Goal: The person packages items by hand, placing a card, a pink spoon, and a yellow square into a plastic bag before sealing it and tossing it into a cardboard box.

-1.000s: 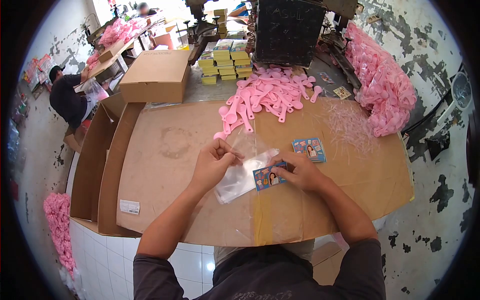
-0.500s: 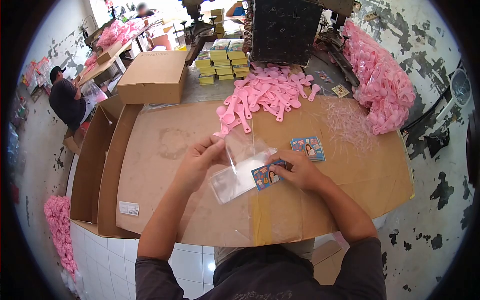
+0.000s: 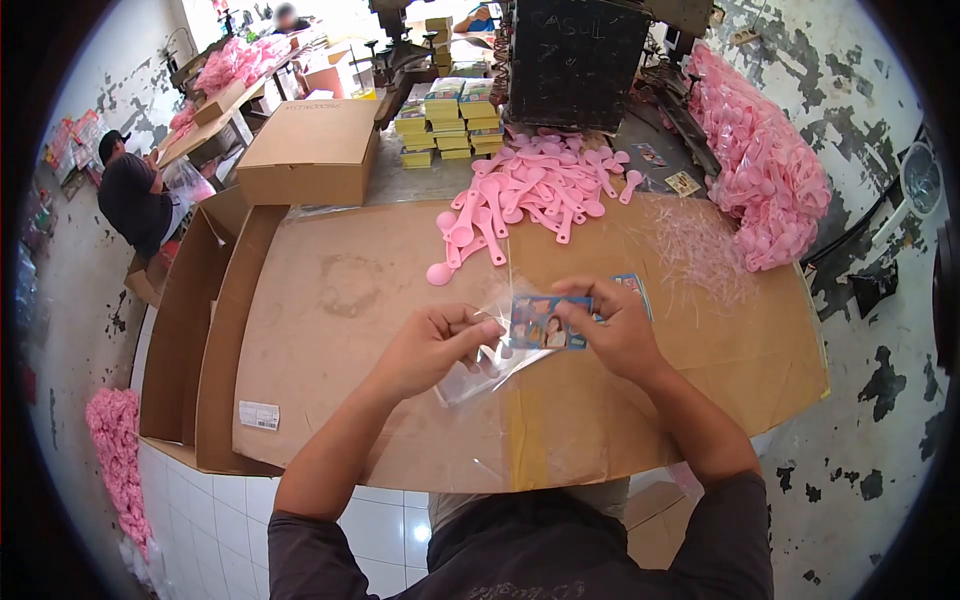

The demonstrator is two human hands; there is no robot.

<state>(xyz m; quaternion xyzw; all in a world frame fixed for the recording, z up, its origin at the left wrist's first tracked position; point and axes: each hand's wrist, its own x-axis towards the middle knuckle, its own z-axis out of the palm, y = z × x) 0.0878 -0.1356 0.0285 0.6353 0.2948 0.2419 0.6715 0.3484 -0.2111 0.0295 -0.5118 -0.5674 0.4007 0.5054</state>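
Observation:
My left hand (image 3: pixel 445 345) pinches a clear plastic bag (image 3: pixel 492 312) between thumb and fingers. In my right hand (image 3: pixel 612 328) is a blue printed card (image 3: pixel 545 322) with a picture of a person, gripped at its right end. The card's left end overlaps the bag's edge in this view. Below the hands, more clear plastic bags (image 3: pixel 462 384) lie on the cardboard. Partly hidden behind my right hand is a stack of the same blue cards (image 3: pixel 632 284).
Pink spoons (image 3: pixel 535 185) lie heaped ahead on the cardboard sheet (image 3: pixel 330 350). Clear plastic strips (image 3: pixel 700 250) and bagged pink spoons (image 3: pixel 770 180) are at right. Card stacks (image 3: pixel 445 115) stand beside a closed box (image 3: pixel 310 145); an open carton (image 3: pixel 205 330) edges the left. A person (image 3: pixel 140 195) sits beyond.
My right hand has lifted the card up off the bags, bringing it against the clear bag. My left hand has moved right and slightly down, closer to the card.

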